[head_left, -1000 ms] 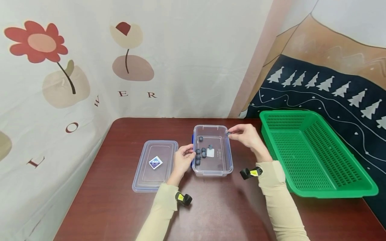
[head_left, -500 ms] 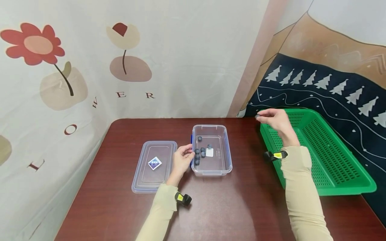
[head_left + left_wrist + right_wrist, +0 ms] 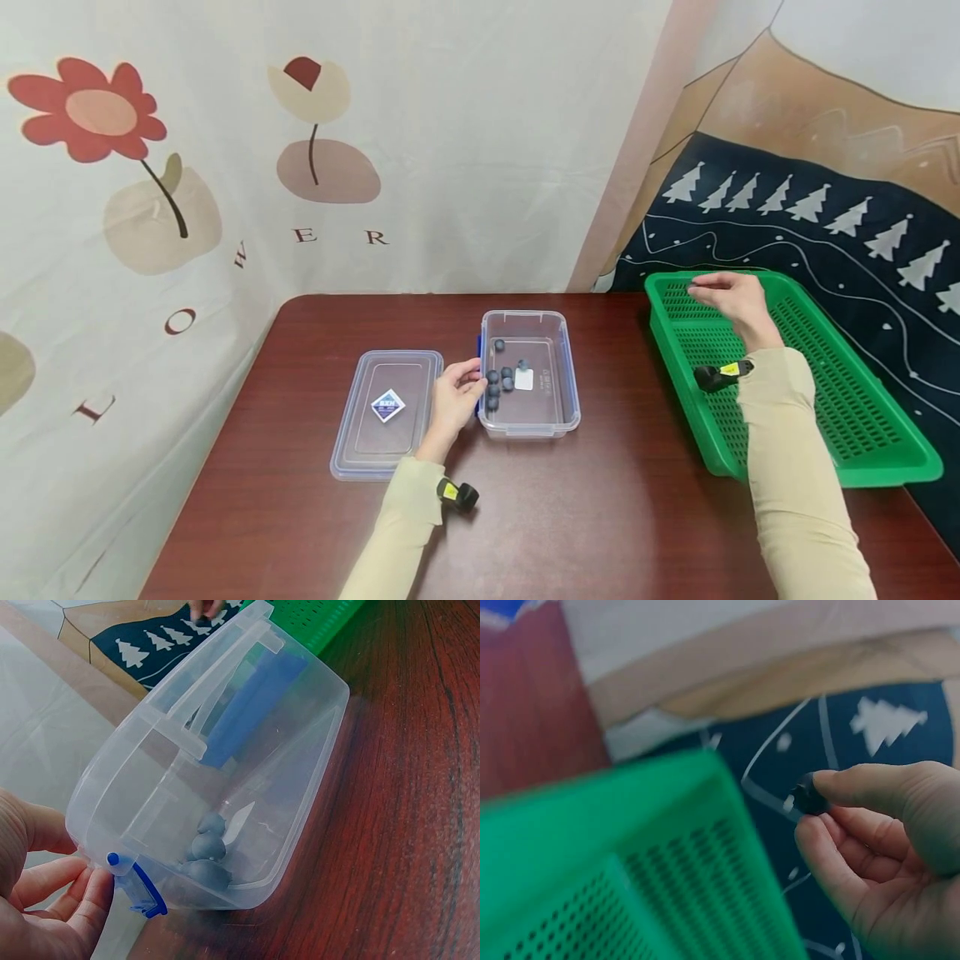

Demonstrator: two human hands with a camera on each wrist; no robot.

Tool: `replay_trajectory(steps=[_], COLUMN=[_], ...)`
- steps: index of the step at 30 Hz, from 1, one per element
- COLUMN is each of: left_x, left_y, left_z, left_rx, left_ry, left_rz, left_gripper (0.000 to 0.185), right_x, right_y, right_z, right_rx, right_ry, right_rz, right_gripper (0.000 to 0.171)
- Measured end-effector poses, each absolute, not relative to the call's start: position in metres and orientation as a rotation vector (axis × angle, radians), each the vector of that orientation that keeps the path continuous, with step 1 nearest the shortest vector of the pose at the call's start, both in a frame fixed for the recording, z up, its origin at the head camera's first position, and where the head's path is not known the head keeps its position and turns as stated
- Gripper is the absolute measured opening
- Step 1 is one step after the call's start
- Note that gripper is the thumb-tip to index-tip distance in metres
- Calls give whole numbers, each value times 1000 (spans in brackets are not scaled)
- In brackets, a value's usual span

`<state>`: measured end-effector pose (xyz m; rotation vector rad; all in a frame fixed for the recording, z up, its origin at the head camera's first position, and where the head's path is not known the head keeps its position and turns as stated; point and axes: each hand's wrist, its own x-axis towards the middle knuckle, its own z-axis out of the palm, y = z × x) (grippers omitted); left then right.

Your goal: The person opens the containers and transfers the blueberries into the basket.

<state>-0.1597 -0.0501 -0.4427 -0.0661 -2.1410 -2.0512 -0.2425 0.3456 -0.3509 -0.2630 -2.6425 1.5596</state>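
A clear plastic box (image 3: 564, 400) with blue clips stands mid-table and holds several dark blue balls (image 3: 497, 385). My left hand (image 3: 456, 398) rests against the box's left wall, fingertips (image 3: 71, 892) at the blue clip (image 3: 139, 889); the balls (image 3: 206, 847) lie at the bottom. My right hand (image 3: 731, 298) hovers over the far left part of the green basket (image 3: 885, 450) and pinches one dark ball (image 3: 808, 797) between thumb and fingertips.
The box's clear lid (image 3: 386, 412) with a blue diamond label lies flat to the left of the box. The dark wooden table (image 3: 585, 517) meets a flowered curtain at the back and left, a dark tree-patterned cloth to the right.
My right hand has carried the ball from the box's far right corner rightwards and now holds it above the green basket. The left hand has stayed at the box.
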Motion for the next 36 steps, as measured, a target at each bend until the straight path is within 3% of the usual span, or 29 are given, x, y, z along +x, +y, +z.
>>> replay_trajectory(steps=[8, 19, 32, 36], left_x=[-159, -159, -158, -158], left_y=[-50, -51, -50, -50], left_z=[-442, -441, -441, -441], left_rx=[-73, -79, -75, -74], left_ry=[-2140, -2139, -2130, -2128], left_rz=[-2041, -2029, -2025, -2035], left_gripper=[31, 31, 31, 31], right_x=[-251, -249, -255, -260], right_y=[369, 383, 363, 352], right_z=[-379, -406, -372, -363], right_rx=[-323, -529, -390, -334], right_ry=[-2714, -2753, -2605, -2558], right_rz=[1618, 1632, 1716, 1745], right_gripper=[50, 49, 47, 38])
